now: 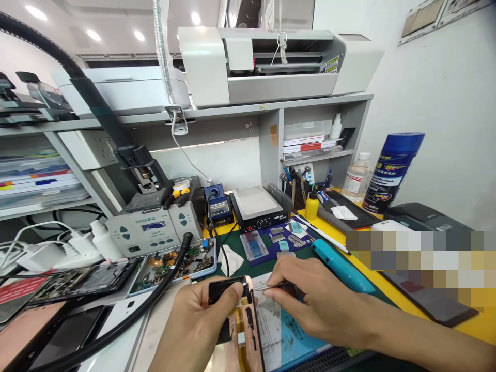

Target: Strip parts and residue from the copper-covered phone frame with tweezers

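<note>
My left hand is closed round a phone screen, back side up, with the thumb pressing on its black upper end. A gold flex cable runs down the copper-coloured back. In the pinched fingers of my right hand is a pair of thin metal tweezers; the tips reach the screen's upper right edge. Whether they touch it I cannot tell, and the fingers hide most of the tool. Beneath both hands lies a smudged white and blue work pad.
A black hose arcs across the left front, over a tray of circuit boards and several phone parts. Behind stand a rework station and a heating plate. A teal tool and a spray can are at right.
</note>
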Demonstrator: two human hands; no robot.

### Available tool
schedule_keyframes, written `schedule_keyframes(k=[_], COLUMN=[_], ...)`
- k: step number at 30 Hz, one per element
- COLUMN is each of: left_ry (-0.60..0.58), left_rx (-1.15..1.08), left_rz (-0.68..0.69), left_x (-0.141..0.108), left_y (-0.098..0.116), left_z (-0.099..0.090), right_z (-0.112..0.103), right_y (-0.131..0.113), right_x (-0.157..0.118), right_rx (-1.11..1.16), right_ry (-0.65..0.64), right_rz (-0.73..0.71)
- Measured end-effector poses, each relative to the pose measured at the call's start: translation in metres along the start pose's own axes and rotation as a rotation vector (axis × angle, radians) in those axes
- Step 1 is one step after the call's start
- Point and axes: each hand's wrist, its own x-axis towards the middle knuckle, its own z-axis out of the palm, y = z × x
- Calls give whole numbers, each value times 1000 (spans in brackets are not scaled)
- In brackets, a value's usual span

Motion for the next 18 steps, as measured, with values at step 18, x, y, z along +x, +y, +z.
schedule_keyframes(k=[18], left_ry=[109], left_rx=[55], left_rz=[127], left_x=[-9], left_y=[11], left_z=[11], right_z=[12], right_y=[0], right_x=[-2], right_rx=[-43], right_ry=[149], right_rz=[-196])
